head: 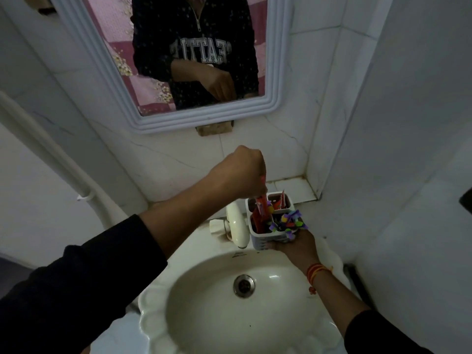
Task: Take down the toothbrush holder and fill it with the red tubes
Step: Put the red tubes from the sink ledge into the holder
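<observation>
The white toothbrush holder (263, 240) is held over the back rim of the sink, to the right of the tap, by my right hand (296, 242), which grips it from below. It has several compartments. My left hand (240, 172) is closed above it on a red tube (261, 206), whose lower end stands in the left compartment. Another red tube (279, 201) sticks up from the back compartment. Small purple, green and yellow items (290, 222) fill the right compartment.
A white tap (237, 226) stands just left of the holder. The cream sink basin (204, 290) with its metal drain (244, 285) lies below. A white-framed mirror (274, 80) hangs on the tiled wall, which forms a corner at the right. A white pipe (51, 149) runs down the left.
</observation>
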Available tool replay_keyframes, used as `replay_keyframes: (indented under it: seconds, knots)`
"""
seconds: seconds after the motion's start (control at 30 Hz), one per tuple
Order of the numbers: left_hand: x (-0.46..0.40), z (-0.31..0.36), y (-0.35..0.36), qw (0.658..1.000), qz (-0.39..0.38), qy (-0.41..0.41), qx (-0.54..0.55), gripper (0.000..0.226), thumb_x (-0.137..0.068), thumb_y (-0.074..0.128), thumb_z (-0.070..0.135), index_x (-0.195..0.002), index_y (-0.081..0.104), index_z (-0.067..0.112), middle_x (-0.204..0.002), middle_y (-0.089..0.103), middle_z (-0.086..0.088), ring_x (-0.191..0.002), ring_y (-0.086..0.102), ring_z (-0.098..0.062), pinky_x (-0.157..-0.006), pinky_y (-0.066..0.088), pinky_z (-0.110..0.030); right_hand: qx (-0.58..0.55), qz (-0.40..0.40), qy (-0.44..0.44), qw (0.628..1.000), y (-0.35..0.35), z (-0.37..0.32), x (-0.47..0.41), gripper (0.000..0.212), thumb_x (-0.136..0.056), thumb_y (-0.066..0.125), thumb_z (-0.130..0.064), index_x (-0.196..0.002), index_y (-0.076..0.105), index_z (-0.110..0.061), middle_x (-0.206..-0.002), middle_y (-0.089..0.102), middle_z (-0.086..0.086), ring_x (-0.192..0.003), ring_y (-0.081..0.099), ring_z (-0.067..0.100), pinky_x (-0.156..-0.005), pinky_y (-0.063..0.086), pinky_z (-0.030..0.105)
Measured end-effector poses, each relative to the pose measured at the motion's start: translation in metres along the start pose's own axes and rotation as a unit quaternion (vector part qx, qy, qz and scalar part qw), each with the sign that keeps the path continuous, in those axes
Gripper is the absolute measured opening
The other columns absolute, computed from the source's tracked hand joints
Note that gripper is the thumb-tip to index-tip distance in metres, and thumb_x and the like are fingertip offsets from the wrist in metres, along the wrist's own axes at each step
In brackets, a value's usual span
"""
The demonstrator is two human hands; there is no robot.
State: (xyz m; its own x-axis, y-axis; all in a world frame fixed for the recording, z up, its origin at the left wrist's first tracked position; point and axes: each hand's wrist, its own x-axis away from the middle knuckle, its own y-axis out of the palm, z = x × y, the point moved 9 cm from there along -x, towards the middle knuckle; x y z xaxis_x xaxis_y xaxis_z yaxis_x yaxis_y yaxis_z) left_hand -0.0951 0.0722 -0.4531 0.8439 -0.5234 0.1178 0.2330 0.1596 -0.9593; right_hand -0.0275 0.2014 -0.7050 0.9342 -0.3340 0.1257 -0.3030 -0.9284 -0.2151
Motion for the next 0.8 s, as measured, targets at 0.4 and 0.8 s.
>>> replay_keyframes:
  seconds: [0.4,0.8]
  knots:
    - [-0.015,-0.026,0.054,0.999,-0.004,-0.026,0.033,0.030,-0.071,0.086,0.042,-0.092,0.082,0.021,-0.086,0.078,0.002,-0.076,0.072,-0.014,-0.069,0.061,-0.034,0.004,-0.010,-0.004,1.000,0.001,0.006,-0.004,0.076,-0.048,0.096,-0.003,-0.117,0.065,-0.010,-0.101,0.072,-0.009,-0.101,0.067,0.011,-0.077,0.051,0.005]
    - [-0.017,-0.228,0.130,0.977,-0.106,-0.175,-0.052,0.045,-0.093,0.060,0.019,-0.138,0.061,0.017,-0.137,0.064,-0.009,-0.122,0.062,-0.030,-0.104,0.050,-0.032,0.012,-0.035,-0.008,0.999,0.007,0.007,-0.004,0.058,-0.048,0.098,-0.019,-0.101,0.074,-0.014,-0.097,0.077,-0.001,-0.095,0.072,0.012,-0.092,0.057,0.042]
